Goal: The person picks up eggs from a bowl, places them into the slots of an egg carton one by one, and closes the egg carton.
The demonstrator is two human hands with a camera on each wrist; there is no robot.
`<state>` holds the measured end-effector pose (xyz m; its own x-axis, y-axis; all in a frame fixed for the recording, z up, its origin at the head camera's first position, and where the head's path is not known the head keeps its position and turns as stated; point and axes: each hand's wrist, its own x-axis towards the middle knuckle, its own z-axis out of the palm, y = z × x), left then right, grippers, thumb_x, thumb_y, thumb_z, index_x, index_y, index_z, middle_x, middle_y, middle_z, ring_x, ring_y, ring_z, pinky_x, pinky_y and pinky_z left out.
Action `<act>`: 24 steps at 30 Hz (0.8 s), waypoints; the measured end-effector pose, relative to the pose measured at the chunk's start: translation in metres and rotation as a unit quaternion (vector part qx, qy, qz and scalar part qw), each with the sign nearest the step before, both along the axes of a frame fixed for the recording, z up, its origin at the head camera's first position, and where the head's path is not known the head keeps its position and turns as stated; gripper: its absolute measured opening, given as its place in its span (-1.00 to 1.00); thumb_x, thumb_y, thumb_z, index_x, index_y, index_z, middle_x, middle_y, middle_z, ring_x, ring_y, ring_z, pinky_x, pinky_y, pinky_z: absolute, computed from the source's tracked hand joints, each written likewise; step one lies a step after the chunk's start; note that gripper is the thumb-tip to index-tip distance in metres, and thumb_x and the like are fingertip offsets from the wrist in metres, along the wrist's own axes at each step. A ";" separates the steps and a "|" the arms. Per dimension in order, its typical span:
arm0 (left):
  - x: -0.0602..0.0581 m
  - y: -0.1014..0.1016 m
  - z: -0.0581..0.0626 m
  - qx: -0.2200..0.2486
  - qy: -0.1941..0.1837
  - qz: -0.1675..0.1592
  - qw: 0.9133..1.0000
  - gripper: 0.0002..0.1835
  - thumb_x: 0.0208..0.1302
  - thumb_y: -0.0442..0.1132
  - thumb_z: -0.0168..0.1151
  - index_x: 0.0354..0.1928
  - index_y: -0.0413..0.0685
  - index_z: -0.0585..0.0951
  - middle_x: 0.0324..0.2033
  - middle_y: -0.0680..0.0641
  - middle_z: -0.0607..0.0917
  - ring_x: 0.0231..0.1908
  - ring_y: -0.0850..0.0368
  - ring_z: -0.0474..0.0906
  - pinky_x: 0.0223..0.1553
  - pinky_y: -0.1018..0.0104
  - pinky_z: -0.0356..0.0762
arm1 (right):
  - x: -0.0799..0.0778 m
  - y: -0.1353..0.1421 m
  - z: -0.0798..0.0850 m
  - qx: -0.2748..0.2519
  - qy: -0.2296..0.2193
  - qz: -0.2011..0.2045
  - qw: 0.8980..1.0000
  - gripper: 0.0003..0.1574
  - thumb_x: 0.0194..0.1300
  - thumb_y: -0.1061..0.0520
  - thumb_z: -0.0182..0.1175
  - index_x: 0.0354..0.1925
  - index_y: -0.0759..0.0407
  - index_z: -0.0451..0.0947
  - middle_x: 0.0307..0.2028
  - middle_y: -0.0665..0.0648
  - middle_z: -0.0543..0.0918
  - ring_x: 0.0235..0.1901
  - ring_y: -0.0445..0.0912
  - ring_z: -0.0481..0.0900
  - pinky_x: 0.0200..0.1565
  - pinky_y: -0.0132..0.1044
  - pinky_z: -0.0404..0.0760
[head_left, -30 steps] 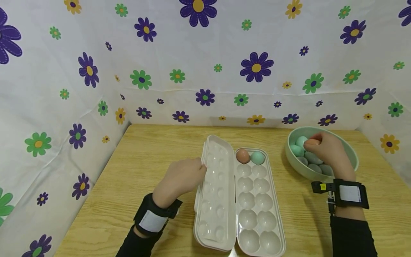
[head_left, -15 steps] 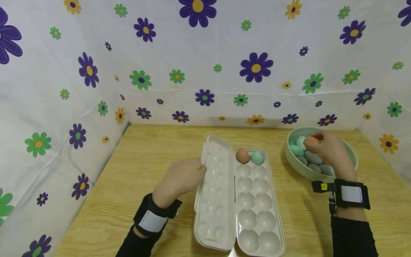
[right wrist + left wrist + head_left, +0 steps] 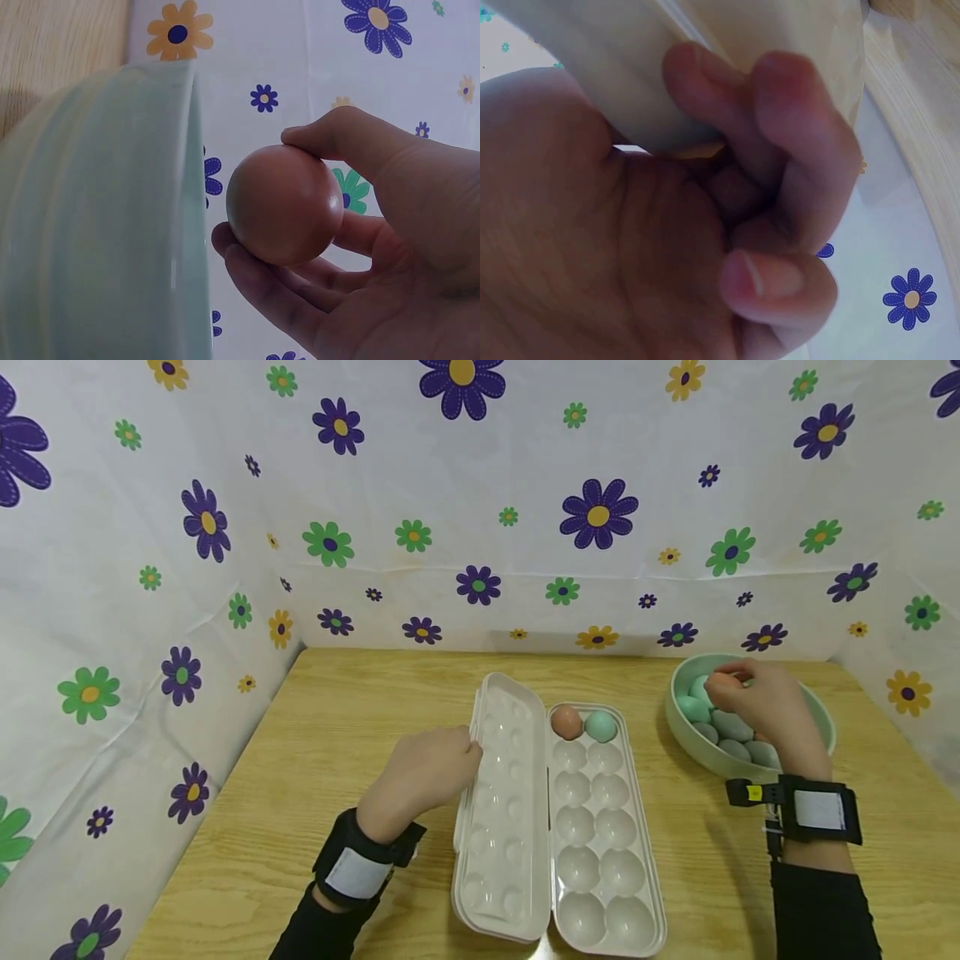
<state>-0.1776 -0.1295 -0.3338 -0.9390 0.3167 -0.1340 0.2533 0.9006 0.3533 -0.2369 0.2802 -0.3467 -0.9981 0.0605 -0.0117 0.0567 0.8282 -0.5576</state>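
Observation:
An egg carton (image 3: 576, 827) of pale plastic lies open on the table, its lid (image 3: 498, 827) folded out to the left. My left hand (image 3: 423, 772) grips the lid's outer edge, fingers curled around it in the left wrist view. Two eggs fill the carton's far row: a brown egg (image 3: 567, 722) and a mint-green egg (image 3: 601, 726). Over the green bowl (image 3: 692, 752) at right, my right hand (image 3: 772, 706) holds another brown egg (image 3: 281, 202) between thumb and fingers. In the right wrist view this egg is apart from the bowl's rim.
Inside the bowl are mint-green eggs (image 3: 692, 708) and several grey stone-like ovals (image 3: 730, 725); my right hand hides part of them. A floral cloth (image 3: 480, 460) stands behind and beside the wooden table (image 3: 360, 693).
My right hand, with the brown egg, has shifted very slightly up and left above the bowl. My left hand and the carton have stayed in place.

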 end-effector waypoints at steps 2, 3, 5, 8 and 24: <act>0.000 0.000 0.000 0.001 -0.001 0.000 1.000 -0.61 0.55 -0.16 -0.17 -0.49 -0.03 0.48 -0.63 0.05 0.32 -0.58 0.13 0.34 -0.55 0.30 0.17 | -0.001 0.000 0.000 0.002 -0.002 -0.003 1.000 -0.24 0.44 -0.19 0.00 0.33 0.33 0.37 0.10 0.43 0.52 -0.08 0.20 0.46 -0.32 -0.25 0.49; 0.000 0.000 0.001 0.002 -0.001 0.000 1.000 -0.61 0.55 -0.16 -0.17 -0.49 -0.03 0.48 -0.63 0.05 0.32 -0.58 0.14 0.33 -0.55 0.30 0.16 | -0.001 -0.001 0.000 0.002 -0.004 -0.003 1.000 -0.24 0.44 -0.19 0.00 0.33 0.33 0.37 0.11 0.44 0.50 -0.08 0.21 0.45 -0.34 -0.25 0.49; 0.000 0.000 0.002 0.003 -0.002 -0.001 1.000 -0.61 0.54 -0.16 -0.17 -0.50 -0.02 0.47 -0.63 0.05 0.32 -0.58 0.14 0.33 -0.55 0.30 0.16 | -0.001 -0.001 0.001 -0.002 -0.010 -0.008 1.000 -0.24 0.43 -0.20 0.01 0.33 0.31 0.35 0.13 0.45 0.48 -0.08 0.22 0.45 -0.38 -0.26 0.51; 0.001 0.000 0.002 0.002 -0.002 -0.003 1.000 -0.61 0.54 -0.17 -0.18 -0.51 -0.01 0.46 -0.63 0.05 0.32 -0.58 0.14 0.34 -0.55 0.30 0.17 | 0.000 -0.001 0.001 -0.009 -0.018 -0.012 1.000 -0.23 0.44 -0.20 0.03 0.35 0.30 0.32 0.18 0.46 0.45 -0.05 0.24 0.45 -0.39 -0.24 0.53; 0.000 -0.001 0.001 -0.002 -0.001 -0.003 1.000 -0.60 0.55 -0.14 -0.17 -0.51 0.00 0.46 -0.64 0.06 0.32 -0.59 0.14 0.33 -0.55 0.29 0.18 | 0.001 -0.003 0.002 -0.007 -0.006 -0.019 1.000 -0.11 0.45 -0.24 0.15 0.41 0.37 0.25 0.21 0.52 0.44 0.06 0.33 0.42 0.01 0.22 0.52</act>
